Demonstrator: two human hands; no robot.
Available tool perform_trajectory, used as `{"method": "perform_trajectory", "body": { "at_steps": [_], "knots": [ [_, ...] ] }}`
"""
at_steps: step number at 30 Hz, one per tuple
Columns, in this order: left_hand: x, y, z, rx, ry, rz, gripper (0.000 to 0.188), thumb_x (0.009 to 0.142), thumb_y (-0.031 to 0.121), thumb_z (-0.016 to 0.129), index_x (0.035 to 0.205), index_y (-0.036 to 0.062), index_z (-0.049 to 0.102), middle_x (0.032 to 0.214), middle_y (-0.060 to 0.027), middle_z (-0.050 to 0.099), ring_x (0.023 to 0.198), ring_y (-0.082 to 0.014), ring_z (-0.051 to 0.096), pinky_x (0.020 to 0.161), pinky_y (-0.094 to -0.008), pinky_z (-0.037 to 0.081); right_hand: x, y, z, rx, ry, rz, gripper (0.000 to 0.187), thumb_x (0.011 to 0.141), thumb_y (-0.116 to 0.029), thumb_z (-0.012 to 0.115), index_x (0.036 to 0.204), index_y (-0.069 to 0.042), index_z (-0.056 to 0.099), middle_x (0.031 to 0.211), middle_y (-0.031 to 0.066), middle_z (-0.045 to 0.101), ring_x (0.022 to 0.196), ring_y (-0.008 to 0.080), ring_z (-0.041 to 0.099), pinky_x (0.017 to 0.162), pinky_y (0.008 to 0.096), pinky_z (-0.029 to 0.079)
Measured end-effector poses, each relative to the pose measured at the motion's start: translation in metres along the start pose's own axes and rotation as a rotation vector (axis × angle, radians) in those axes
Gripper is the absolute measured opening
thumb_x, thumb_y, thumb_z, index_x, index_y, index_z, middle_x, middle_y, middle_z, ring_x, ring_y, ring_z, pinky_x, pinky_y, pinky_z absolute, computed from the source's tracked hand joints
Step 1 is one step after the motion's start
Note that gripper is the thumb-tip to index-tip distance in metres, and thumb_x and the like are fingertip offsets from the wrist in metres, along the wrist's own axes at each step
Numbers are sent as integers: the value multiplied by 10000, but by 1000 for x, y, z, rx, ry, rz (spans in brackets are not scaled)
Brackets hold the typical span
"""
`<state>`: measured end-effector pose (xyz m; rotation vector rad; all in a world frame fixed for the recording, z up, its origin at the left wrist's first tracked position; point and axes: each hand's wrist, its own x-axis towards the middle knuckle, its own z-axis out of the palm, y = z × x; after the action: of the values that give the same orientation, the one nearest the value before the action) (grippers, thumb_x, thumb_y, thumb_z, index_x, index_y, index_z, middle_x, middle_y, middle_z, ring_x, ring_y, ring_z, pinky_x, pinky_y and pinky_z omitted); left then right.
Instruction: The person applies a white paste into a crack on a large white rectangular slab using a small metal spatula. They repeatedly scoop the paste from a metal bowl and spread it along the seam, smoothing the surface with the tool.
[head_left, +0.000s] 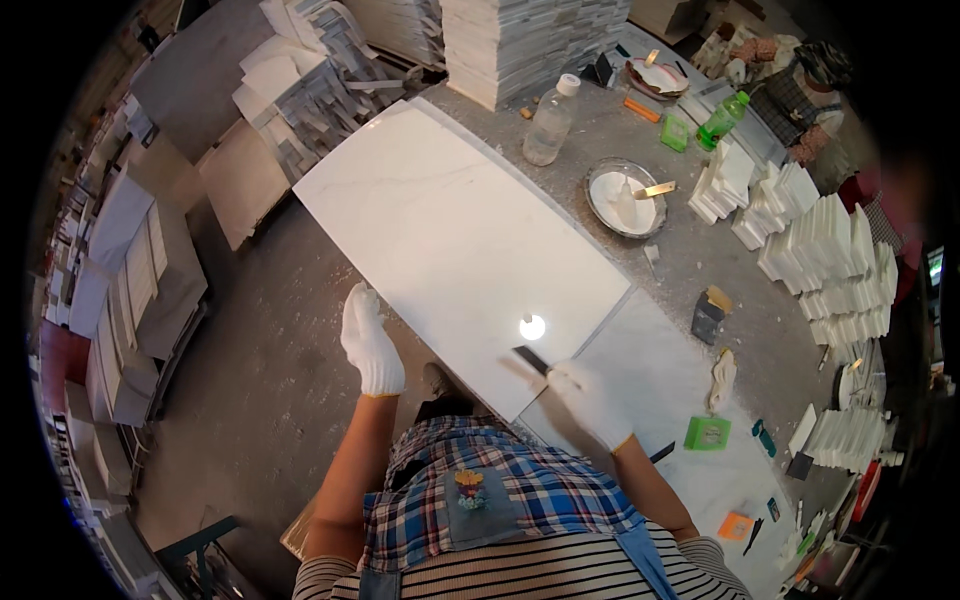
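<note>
My right hand (592,404), in a white knit glove, is closed on a flat dark-bladed scraper (531,360). The blade lies low over the near end of a large white stone slab (455,215), close to a round bright reflection. At the slab's left long edge is my left hand (370,342), also gloved in white. Its fingers are bent and pressed together; whatever they may hold is hidden. A second pale slab (640,350) adjoins the first along a straight seam on the right.
Right of the slab stand a clear bottle (551,122) and a bowl of white paste (626,200) with a putty knife. Stacked white tiles (818,245) line the far right, near a person (800,100). A green box (707,433) rests nearby. Stone panels (150,280) lean at left.
</note>
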<state>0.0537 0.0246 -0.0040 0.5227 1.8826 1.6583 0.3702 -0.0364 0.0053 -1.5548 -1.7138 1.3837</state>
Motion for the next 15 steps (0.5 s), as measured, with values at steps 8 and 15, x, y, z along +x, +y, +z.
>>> {"method": "perform_trajectory", "body": {
  "at_steps": [8,15],
  "knots": [
    [41,-78,37,518,20,-22,791,1029,532,559,1576,-25,437,1437,-305,628,1268,-440,653,1081,-482,499,51,20,-3,-80,354,-137,298,1068,-246,582,1165,9,700,1091,202,698,1038,344,665,939,412,512],
    [29,-49,45,469,17,-123,801,981,552,571,1544,-10,469,1303,-282,712,1171,-450,700,1035,-495,526,84,-3,17,338,453,-59,296,1095,-267,578,1187,-7,685,1013,55,681,938,131,608,869,298,501]
  ]
}}
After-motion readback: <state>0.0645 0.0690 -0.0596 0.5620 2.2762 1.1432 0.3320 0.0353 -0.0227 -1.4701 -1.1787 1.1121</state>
